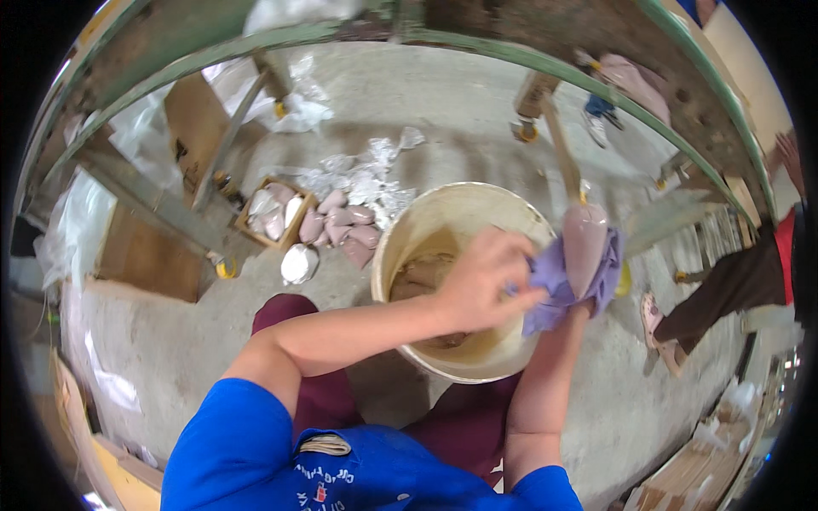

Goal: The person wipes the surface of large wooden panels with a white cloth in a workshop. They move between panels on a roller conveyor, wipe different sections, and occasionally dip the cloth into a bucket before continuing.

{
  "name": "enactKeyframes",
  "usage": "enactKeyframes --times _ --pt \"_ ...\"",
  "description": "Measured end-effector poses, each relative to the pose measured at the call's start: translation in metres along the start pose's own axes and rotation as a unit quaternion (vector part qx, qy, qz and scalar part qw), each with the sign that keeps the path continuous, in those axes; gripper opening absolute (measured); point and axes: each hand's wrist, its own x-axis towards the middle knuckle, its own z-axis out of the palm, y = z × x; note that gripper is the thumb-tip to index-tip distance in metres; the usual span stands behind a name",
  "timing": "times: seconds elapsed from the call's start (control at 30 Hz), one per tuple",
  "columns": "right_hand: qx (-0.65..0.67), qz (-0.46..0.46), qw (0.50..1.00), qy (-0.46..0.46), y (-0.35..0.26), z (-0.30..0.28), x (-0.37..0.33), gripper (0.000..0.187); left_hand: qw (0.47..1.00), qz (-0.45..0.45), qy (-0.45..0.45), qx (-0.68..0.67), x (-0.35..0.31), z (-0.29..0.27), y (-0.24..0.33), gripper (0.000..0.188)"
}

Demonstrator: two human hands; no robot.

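My right hand (584, 308) is mostly hidden under a purple cloth (552, 285). Resting in that cloth is a long, pointed clear plastic bag (584, 247) filled with something mauve, its tied end at the top. My left hand (487, 277) reaches across to the cloth's near side, blurred by motion. Its fingers are curled, with a bit of purple cloth between thumb and fingers. Below both hands, between my knees, stands a large cream bucket (396, 226) with murky liquid and mauve-brown filled bags (426, 272) inside.
Several mauve bags (341, 223) and crumpled clear plastic (375, 175) lie on the floor beside a small cardboard box (298, 223) of more bags. A green-edged table (460, 38) on wheeled legs spans the far side. To the right, a person's leg (716, 294) stands near stacked cardboard (682, 477).
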Motion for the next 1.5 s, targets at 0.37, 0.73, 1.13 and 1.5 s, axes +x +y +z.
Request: enactKeyframes --times 0.37,0.73,1.13,1.5 --pt "-0.197 -0.257 0.946 0.011 -0.099 -0.011 -0.013 0.009 0.612 -0.526 -0.048 -0.589 0.023 -0.001 -0.002 0.042" --pt "0.277 0.156 0.943 0.099 -0.060 0.021 -0.008 0.006 0.635 -0.436 0.092 -0.631 0.029 -0.003 -0.014 0.044" --pt "-0.250 -0.211 0.944 -0.049 -0.115 -0.004 -0.012 0.024 0.670 -0.411 0.141 -0.601 0.025 0.010 0.015 0.051" --pt "-0.310 -0.232 0.877 -0.284 -0.143 -0.030 0.025 0.041 0.461 -0.471 0.104 -0.745 0.033 -0.023 -0.036 0.067"
